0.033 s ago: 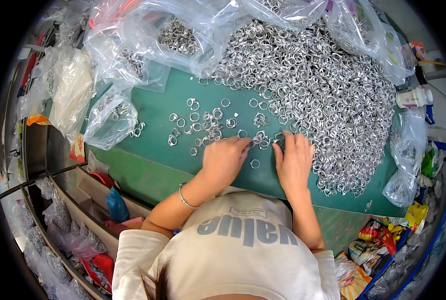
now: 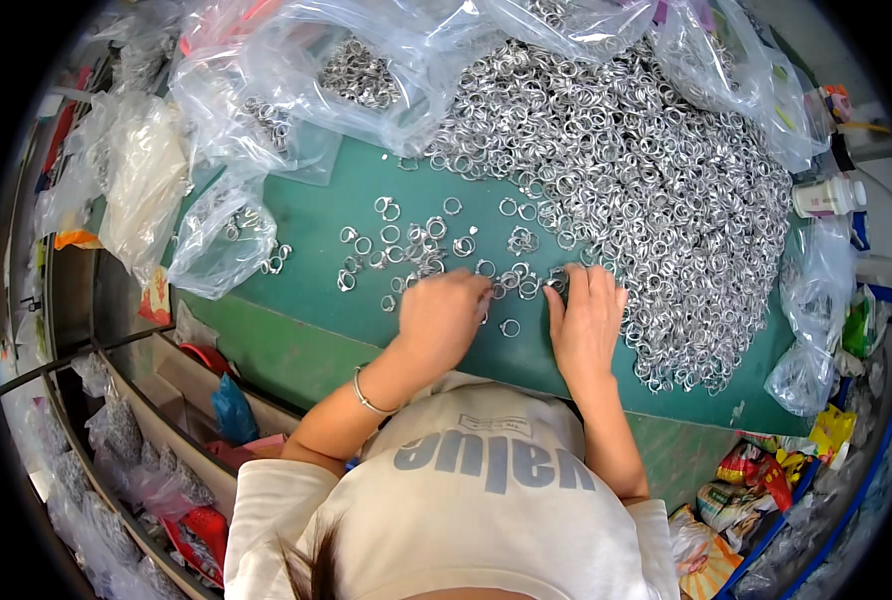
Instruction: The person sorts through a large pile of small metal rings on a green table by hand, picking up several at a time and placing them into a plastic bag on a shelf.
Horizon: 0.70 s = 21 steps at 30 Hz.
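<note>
Silver-coloured metal rings lie on a green table [image 2: 366,330]. My left hand [image 2: 444,318] rests beside a small loose group of rings [image 2: 426,245], its fingers curled together and their tips partly hidden. I cannot make out what they hold. To the right, my right hand [image 2: 588,310] is at the edge of the large ring heap [image 2: 666,200]. A ring [image 2: 558,279] sits between its thumb and index fingertip. Between both hands lies a short cluster of rings [image 2: 516,282], with a single ring [image 2: 510,327] nearer to me.
Clear plastic bags [image 2: 366,80], some with rings inside, line the table's far side. A smaller bag [image 2: 224,235] lies at left, and a white bottle [image 2: 828,196] stands at right. Open drawers [image 2: 181,385] at lower left hold bagged rings. Colourful packets [image 2: 751,470] lie at lower right.
My left hand has drawn back slightly to the left, away from the middle cluster, and its fingers are more curled. My right hand has hardly moved.
</note>
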### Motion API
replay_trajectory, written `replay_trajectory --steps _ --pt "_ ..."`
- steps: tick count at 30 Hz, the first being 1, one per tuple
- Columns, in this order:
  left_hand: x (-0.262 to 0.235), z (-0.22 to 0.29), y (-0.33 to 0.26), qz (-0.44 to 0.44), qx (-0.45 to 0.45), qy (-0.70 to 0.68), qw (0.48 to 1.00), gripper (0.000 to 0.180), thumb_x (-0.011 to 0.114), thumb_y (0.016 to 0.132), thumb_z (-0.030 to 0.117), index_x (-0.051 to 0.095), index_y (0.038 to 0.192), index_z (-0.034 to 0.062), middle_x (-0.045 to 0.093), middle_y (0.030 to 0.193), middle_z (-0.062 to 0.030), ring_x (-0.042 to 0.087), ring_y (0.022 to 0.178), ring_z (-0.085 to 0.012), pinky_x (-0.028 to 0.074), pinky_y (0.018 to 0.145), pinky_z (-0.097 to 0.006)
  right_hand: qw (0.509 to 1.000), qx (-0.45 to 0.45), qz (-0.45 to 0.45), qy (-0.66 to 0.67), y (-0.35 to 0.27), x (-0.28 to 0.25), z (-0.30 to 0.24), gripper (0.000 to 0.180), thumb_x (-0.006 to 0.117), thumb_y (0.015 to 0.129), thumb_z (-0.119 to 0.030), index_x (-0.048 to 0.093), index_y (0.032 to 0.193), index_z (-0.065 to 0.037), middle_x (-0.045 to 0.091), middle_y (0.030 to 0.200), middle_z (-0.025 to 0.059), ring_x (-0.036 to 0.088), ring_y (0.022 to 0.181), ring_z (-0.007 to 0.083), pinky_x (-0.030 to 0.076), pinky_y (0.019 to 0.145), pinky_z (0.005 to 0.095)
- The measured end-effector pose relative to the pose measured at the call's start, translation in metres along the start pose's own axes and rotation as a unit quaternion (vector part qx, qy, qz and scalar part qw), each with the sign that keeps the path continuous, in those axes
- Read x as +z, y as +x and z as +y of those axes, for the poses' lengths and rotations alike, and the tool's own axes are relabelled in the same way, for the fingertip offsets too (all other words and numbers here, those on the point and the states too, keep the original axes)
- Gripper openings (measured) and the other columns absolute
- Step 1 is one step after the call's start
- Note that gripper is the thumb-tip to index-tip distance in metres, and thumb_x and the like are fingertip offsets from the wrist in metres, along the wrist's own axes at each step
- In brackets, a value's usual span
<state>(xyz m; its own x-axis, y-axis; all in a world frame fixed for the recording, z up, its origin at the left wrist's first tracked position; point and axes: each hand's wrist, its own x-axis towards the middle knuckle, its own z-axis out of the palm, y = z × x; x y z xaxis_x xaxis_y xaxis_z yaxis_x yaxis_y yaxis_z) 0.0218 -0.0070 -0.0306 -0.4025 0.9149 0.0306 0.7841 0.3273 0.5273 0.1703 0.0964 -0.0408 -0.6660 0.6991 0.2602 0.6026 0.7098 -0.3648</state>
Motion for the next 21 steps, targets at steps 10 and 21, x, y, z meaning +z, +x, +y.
replay_trajectory --steps 10,21 --pt "-0.025 -0.02 -0.006 0.081 -0.015 -0.042 0.996 0.014 0.07 0.075 0.008 0.07 0.089 0.0088 0.065 0.073 -0.0082 0.061 0.059 -0.0254 0.048 0.053 -0.034 0.986 0.0 0.006 0.166 -0.007 -0.01 -0.004 0.011 0.068 0.076 -0.005 0.059 0.082 -0.005 0.049 0.068 0.0061 0.047 0.066 0.0238 0.033 0.065 0.0362" --pt "-0.017 -0.022 -0.014 -0.003 -0.005 0.027 1.0 0.014 0.07 0.074 0.011 0.071 0.088 0.0103 0.061 0.069 -0.006 0.06 0.059 -0.0267 0.049 0.055 -0.037 0.993 0.098 -0.048 0.045 -0.031 -0.04 0.017 0.023 0.072 0.072 -0.004 0.059 0.09 -0.004 0.049 0.07 0.0058 0.049 0.07 0.0233 0.033 0.07 0.036"
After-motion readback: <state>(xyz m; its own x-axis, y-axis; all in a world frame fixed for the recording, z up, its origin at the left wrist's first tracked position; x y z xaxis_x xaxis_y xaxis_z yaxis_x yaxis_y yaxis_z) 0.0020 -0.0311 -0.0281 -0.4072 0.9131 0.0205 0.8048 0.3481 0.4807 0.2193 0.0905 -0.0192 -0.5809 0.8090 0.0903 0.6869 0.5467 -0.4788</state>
